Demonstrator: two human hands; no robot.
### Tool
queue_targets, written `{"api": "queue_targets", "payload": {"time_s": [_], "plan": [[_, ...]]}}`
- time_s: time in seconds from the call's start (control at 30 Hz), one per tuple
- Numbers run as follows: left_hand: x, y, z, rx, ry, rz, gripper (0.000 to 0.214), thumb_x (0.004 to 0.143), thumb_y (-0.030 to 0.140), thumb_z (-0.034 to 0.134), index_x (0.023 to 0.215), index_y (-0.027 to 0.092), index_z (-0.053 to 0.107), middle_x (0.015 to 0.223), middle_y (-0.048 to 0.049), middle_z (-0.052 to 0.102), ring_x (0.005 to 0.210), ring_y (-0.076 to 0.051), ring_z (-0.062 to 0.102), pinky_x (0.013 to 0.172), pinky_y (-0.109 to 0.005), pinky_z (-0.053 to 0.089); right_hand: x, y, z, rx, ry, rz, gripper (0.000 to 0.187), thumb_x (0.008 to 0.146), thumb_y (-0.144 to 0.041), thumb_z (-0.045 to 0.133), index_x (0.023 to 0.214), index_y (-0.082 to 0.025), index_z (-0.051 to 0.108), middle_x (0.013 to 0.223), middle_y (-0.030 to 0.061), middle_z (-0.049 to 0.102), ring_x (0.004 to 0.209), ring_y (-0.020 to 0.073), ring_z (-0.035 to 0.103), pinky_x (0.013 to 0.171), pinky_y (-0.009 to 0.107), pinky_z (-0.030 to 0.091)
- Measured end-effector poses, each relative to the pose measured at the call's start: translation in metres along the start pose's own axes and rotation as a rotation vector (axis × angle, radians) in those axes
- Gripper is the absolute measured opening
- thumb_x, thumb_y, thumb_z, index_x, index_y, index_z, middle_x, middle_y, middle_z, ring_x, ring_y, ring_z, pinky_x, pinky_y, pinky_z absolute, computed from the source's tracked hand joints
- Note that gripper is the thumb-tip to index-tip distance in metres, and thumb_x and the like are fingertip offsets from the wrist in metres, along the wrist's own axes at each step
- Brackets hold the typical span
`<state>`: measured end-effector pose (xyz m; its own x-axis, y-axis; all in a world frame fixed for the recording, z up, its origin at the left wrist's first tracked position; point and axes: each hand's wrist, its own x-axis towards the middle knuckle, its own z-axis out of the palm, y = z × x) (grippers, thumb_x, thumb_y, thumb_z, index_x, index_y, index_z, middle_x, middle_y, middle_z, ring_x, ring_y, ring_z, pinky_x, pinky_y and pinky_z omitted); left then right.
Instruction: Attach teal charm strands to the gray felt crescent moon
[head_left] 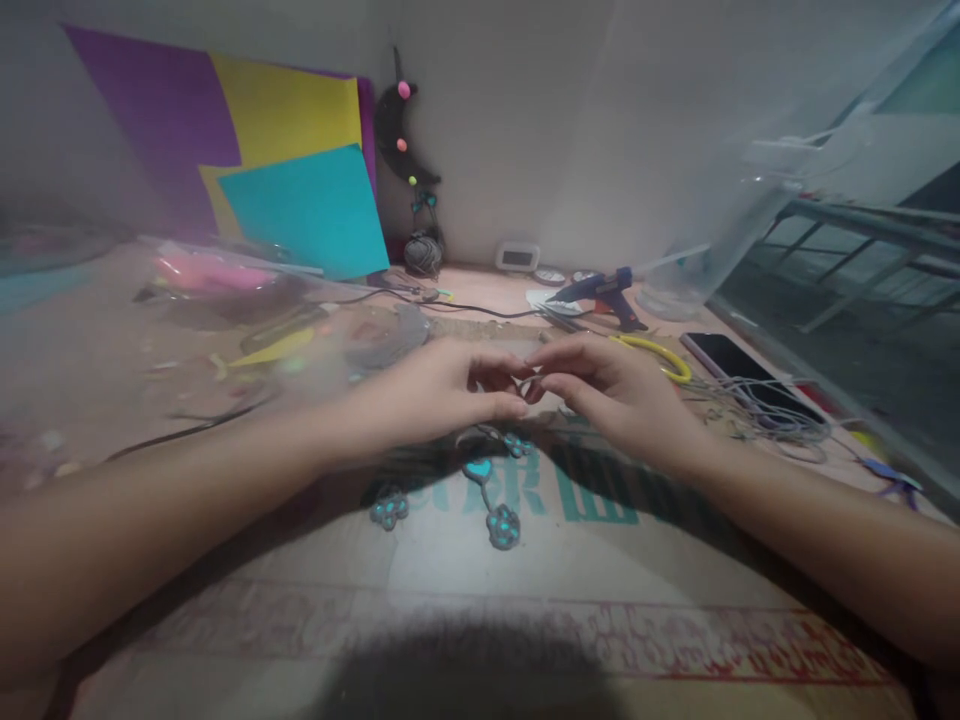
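Note:
My left hand (465,388) and my right hand (604,385) meet at the fingertips over the printed sheet. Between them runs a short bit of thin grey cord (531,380), pinched by the fingers and thumb of each hand; its ends are hidden. Just below lie small grey cord pieces with turquoise fills: a heart (478,469) joined by a stem to a flower-like or paw-like piece (503,526), a similar loose piece (389,508) to the left, and a smaller one (517,444) under my left fingers.
At the back right stand a blue glue gun (611,295) and a clear plastic container (690,260). Yellow-handled scissors (660,355), a phone (731,365) and tangled grey cord (780,415) lie right. Plastic bags (225,270), coloured sheets (307,215) and a yarn ball (423,254) are behind.

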<state>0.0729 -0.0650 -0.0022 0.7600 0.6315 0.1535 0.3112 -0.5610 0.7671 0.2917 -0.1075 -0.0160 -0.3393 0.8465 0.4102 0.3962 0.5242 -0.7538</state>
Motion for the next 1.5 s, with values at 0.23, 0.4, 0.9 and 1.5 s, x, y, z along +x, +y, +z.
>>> {"api": "queue_targets", "payload": {"time_s": [0.23, 0.4, 0.9, 1.5], "plan": [[-0.001, -0.011, -0.004, 0.097, -0.032, -0.093, 0.027, 0.090, 0.043, 0.058, 0.089, 0.022, 0.075, 0.088, 0.0000, 0.076, 0.084, -0.019, 0.069, 0.074, -0.028, 0.047, -0.001, -0.005, -0.007, -0.140, 0.037, -0.031, 0.015, 0.095, -0.023, 0.059, 0.108, -0.018, 0.066, 0.080, 0.0023, 0.074, 0.074, 0.0149, 0.072, 0.073, 0.029, 0.058], [-0.002, -0.012, -0.004, 0.147, 0.023, -0.062, 0.031, 0.094, 0.044, 0.053, 0.091, 0.022, 0.074, 0.092, -0.0003, 0.076, 0.086, -0.019, 0.068, 0.075, -0.028, 0.048, 0.001, 0.002, -0.014, -0.236, 0.048, -0.040, 0.017, 0.095, -0.023, 0.058, 0.107, -0.017, 0.068, 0.078, 0.0027, 0.074, 0.071, 0.0149, 0.070, 0.067, 0.028, 0.056], [-0.001, -0.018, 0.029, 0.268, 0.060, 0.036, 0.015, 0.090, 0.034, 0.064, 0.089, 0.020, 0.070, 0.087, -0.0026, 0.071, 0.087, -0.021, 0.063, 0.080, -0.034, 0.046, 0.003, 0.004, -0.013, -0.220, 0.062, 0.075, 0.011, 0.093, -0.022, 0.056, 0.089, -0.019, 0.065, 0.075, 0.0003, 0.071, 0.069, 0.0133, 0.064, 0.065, 0.026, 0.048], [-0.001, -0.025, 0.028, -0.317, 0.229, -0.199, 0.032, 0.090, 0.047, 0.061, 0.090, 0.016, 0.070, 0.089, -0.0058, 0.074, 0.083, -0.019, 0.069, 0.077, -0.031, 0.052, 0.006, 0.024, -0.018, -0.509, 0.033, -0.082, 0.022, 0.098, -0.028, 0.052, 0.099, -0.019, 0.072, 0.102, 0.0095, 0.073, 0.100, 0.0231, 0.065, 0.091, 0.040, 0.049]]}}
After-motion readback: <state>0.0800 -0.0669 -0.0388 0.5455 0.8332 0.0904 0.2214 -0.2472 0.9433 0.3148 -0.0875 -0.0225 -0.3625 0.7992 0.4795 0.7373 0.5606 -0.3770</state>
